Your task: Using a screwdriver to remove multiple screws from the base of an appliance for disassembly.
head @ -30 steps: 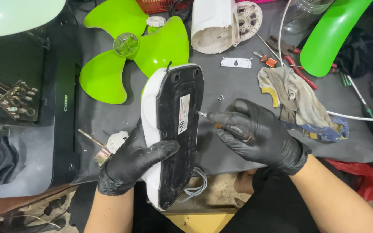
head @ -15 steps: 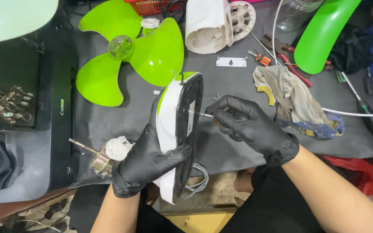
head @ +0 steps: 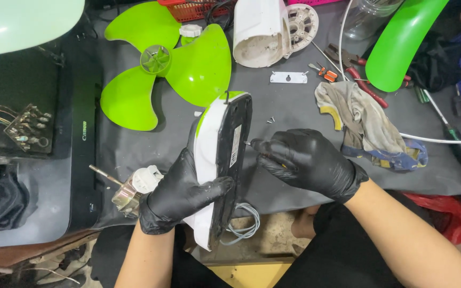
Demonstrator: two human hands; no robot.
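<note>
Black gloves cover both hands at a grey-matted desk (head: 150,144) strewn with fan parts. The left hand (head: 180,194) holds a fan base (head: 220,160), white shell with a dark bottom plate, tipped up on edge near the front of the desk, its fingers wrapped round the shell and the thumb pressed across the plate. The right hand (head: 308,162) is closed round a thin driver (head: 247,143), fingers pinched together so that only the metal tip shows, and that tip touches the plate's right edge, seemingly at a screw hole, though the screw itself is too small to tell. Two loose screws (head: 269,120) lie on the mat just above the right hand, and a coil of grey cord (head: 244,226) hangs from the base's lower end. By the look of it the step in hand is working a screw in the bottom plate. The next move calls for the tip kept square in the screw head and the left grip firm, since the base stands on its narrow edge and could roll or slip under the push. Nearby lie a green blade (head: 188,69), a small motor (head: 132,189), a rag (head: 366,125) and red pliers (head: 356,74).
</note>
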